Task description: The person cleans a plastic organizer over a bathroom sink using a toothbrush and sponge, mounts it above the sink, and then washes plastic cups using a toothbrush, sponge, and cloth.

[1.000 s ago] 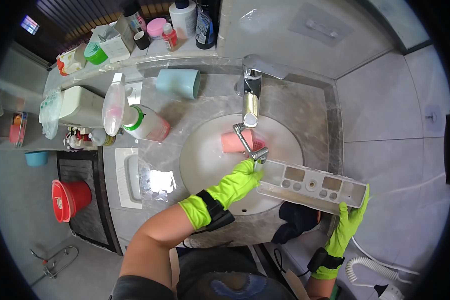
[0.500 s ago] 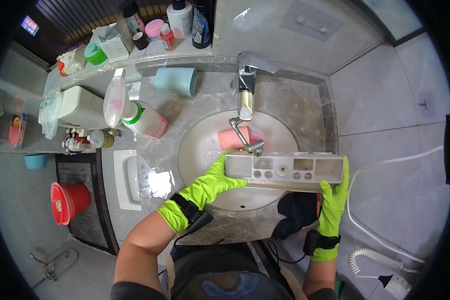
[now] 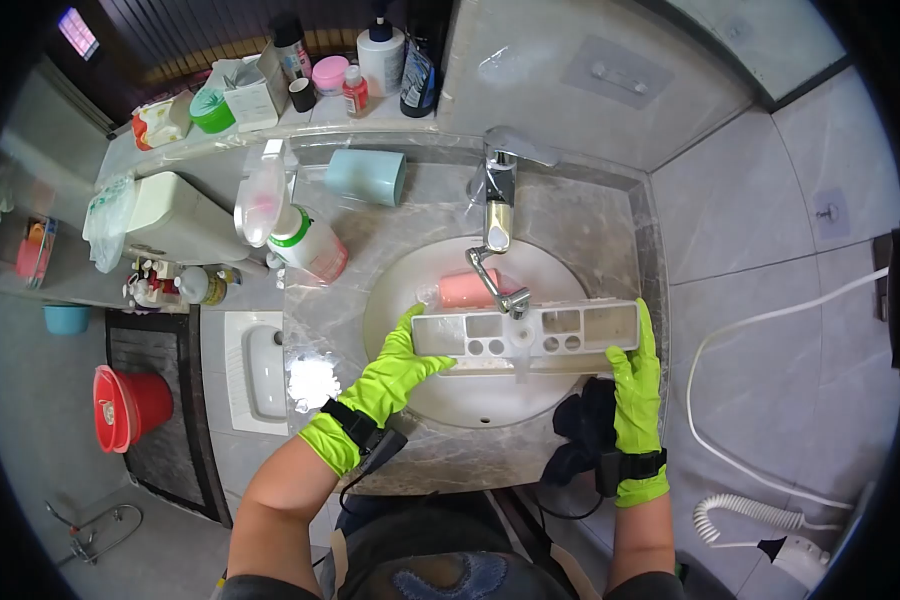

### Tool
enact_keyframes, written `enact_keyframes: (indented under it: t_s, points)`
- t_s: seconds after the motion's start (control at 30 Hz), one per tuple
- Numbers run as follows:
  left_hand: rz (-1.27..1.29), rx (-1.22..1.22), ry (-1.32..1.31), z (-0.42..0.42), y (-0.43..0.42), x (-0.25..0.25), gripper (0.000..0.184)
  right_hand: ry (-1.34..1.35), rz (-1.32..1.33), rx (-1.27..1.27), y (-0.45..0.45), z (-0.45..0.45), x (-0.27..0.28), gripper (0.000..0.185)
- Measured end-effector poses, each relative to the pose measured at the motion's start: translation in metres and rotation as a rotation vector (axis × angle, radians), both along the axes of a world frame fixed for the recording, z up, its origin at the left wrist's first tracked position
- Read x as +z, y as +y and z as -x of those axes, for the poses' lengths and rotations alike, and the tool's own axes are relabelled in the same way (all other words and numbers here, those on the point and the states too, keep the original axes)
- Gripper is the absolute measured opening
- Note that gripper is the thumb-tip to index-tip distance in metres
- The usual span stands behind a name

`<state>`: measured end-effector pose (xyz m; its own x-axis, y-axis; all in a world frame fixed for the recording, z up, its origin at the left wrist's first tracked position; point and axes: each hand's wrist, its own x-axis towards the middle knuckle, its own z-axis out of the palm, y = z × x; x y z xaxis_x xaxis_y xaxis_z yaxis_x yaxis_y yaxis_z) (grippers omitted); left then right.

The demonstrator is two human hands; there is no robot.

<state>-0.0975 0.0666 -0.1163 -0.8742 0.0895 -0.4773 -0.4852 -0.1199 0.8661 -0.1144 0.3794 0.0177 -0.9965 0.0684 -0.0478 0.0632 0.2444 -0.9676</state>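
A long white plastic toothbrush holder (image 3: 450,335), with square compartments and round holes, is held level across the sink (image 3: 390,290). My left hand (image 3: 395,370), in a bright green rubber glove, grips its left end with the thumb along the top. My right hand (image 3: 638,375), gloved the same way, is closed around the right end. The swivel spout of the tap (image 3: 497,220) hangs over the middle of the holder, where water appears to run down over it. Behind the holder, a pink cup (image 3: 468,289) lies in the basin, partly hidden.
On the counter left of the sink stand a pink-and-white spray bottle (image 3: 305,245) and a teal cup (image 3: 367,177) on its side. A dark cloth (image 3: 582,430) hangs by the front edge near my right wrist. Bottles line the back ledge (image 3: 320,125).
Both hands have carried the holder to the left, bringing its middle under the tap spout. Water now seems to fall on it. The view has shifted slightly.
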Motion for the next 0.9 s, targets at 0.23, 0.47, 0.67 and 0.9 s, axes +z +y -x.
enact_keyframes:
  t_s: [0.23,0.47,0.67,0.9]
  points:
    - [-0.183,-0.01,0.166,-0.005,0.045,-0.006,0.09,0.045,-0.007,-0.144,0.027,-0.021,0.018,0.066]
    - [-0.319,-0.071,0.355,-0.004,0.084,-0.01,0.086,0.085,0.087,-0.28,0.076,-0.027,0.022,0.064]
    - [-0.173,-0.02,0.463,-0.034,0.043,-0.001,0.091,0.079,0.115,-0.186,0.053,-0.031,0.007,0.064]
    - [0.206,0.05,0.615,-0.06,-0.02,0.041,0.087,-0.033,0.166,-0.046,0.007,-0.023,-0.006,0.06]
